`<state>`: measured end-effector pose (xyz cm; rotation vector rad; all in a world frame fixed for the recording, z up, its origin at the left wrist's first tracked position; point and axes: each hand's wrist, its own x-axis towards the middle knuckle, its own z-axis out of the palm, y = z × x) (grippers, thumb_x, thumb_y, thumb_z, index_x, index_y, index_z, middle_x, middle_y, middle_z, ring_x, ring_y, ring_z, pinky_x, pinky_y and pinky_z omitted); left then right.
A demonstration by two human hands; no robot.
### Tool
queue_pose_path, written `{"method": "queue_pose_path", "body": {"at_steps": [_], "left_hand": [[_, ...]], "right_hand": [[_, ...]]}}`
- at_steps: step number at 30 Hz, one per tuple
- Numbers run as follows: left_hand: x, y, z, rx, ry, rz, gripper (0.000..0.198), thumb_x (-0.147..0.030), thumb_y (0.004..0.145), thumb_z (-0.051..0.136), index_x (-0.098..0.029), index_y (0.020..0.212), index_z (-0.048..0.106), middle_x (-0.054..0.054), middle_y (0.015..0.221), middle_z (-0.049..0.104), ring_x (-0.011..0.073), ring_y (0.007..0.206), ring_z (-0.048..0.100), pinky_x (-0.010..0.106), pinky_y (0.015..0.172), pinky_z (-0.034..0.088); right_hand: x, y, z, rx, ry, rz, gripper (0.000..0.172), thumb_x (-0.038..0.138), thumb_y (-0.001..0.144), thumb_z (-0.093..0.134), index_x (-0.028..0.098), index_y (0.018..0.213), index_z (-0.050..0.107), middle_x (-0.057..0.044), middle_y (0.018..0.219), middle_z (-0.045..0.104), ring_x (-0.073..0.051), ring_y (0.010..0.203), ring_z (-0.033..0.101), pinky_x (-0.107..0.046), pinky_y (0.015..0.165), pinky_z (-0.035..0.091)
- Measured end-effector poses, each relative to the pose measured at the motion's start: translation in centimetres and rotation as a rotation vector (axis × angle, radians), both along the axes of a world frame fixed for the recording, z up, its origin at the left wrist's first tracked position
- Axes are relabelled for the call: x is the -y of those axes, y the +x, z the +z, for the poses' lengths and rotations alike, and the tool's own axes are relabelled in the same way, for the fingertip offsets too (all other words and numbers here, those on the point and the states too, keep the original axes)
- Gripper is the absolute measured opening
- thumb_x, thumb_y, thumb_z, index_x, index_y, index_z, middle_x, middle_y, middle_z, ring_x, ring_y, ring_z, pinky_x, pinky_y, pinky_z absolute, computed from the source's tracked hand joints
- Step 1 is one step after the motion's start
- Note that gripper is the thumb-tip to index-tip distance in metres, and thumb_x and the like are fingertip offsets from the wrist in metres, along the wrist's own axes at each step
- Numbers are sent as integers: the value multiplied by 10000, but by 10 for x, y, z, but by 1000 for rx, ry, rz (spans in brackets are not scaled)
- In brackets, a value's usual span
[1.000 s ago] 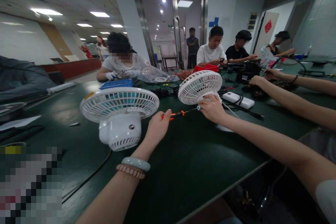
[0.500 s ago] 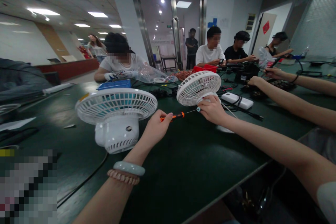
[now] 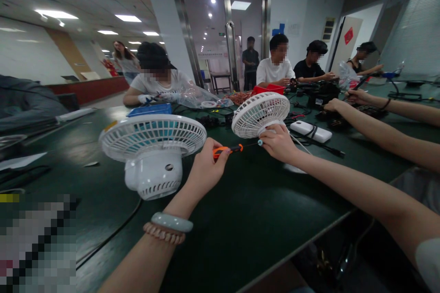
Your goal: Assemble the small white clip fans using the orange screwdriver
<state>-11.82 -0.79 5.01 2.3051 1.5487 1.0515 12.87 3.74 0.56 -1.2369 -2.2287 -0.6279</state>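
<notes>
The left hand point(image 3: 205, 169) is gripping the orange handle of a small screwdriver point(image 3: 229, 149), thumb and fingers closed around it, and the tool's long axis is running almost level across the view, from that hand on the left toward the right hand point(image 3: 279, 143). The thin shaft is pointing at the base of the small white fan point(image 3: 260, 113), which the right hand is clasping from below, fingers wrapped round the housing under the grille so that the grille is tilting up and away toward the far edge of the green tabletop point(image 3: 254, 219). The tip is sitting just at the right hand's fingertips; whether it is seated in a screw cannot be told. Both forearms are reaching forward from the near edge, the left wrist wearing two bracelets point(image 3: 170, 228) and bent slightly inward, the right arm stretching in long from the near right corner. A second, larger white fan point(image 3: 153, 146) is lying grille-up just beside the left hand, untouched. A white power bank point(image 3: 311, 131) is resting beyond the right hand.
</notes>
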Motion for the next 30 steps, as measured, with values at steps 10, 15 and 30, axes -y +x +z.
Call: {"method": "queue_pose_path", "body": {"at_steps": [10,15,30], "left_hand": [[-4,-2,-8,-9,-2,58,220,-411,807,429,-196,830,462,-7,680,518,140,595,502,261,569,354],[-10,-1,-13,28,-54,149,291,-460,823,381,-198,729,466,-18,608,497,140,580,484,259,562,333],[-13,-3,-16,-46,-47,192,379,-500,844,319,-200,648,442,-12,539,464,137,513,456,258,505,270]], "right_hand": [[0,0,0,8,-11,-4,206,241,823,503,231,953,664,-21,1040,636,-248,1070,376,-405,865,222],[1,0,1,11,-12,-2,212,244,825,500,233,962,662,-20,1037,638,-250,1072,375,-403,864,222],[-1,1,1,4,-2,18,219,261,848,466,225,930,666,-17,1035,642,-241,1042,384,-405,874,216]]}}
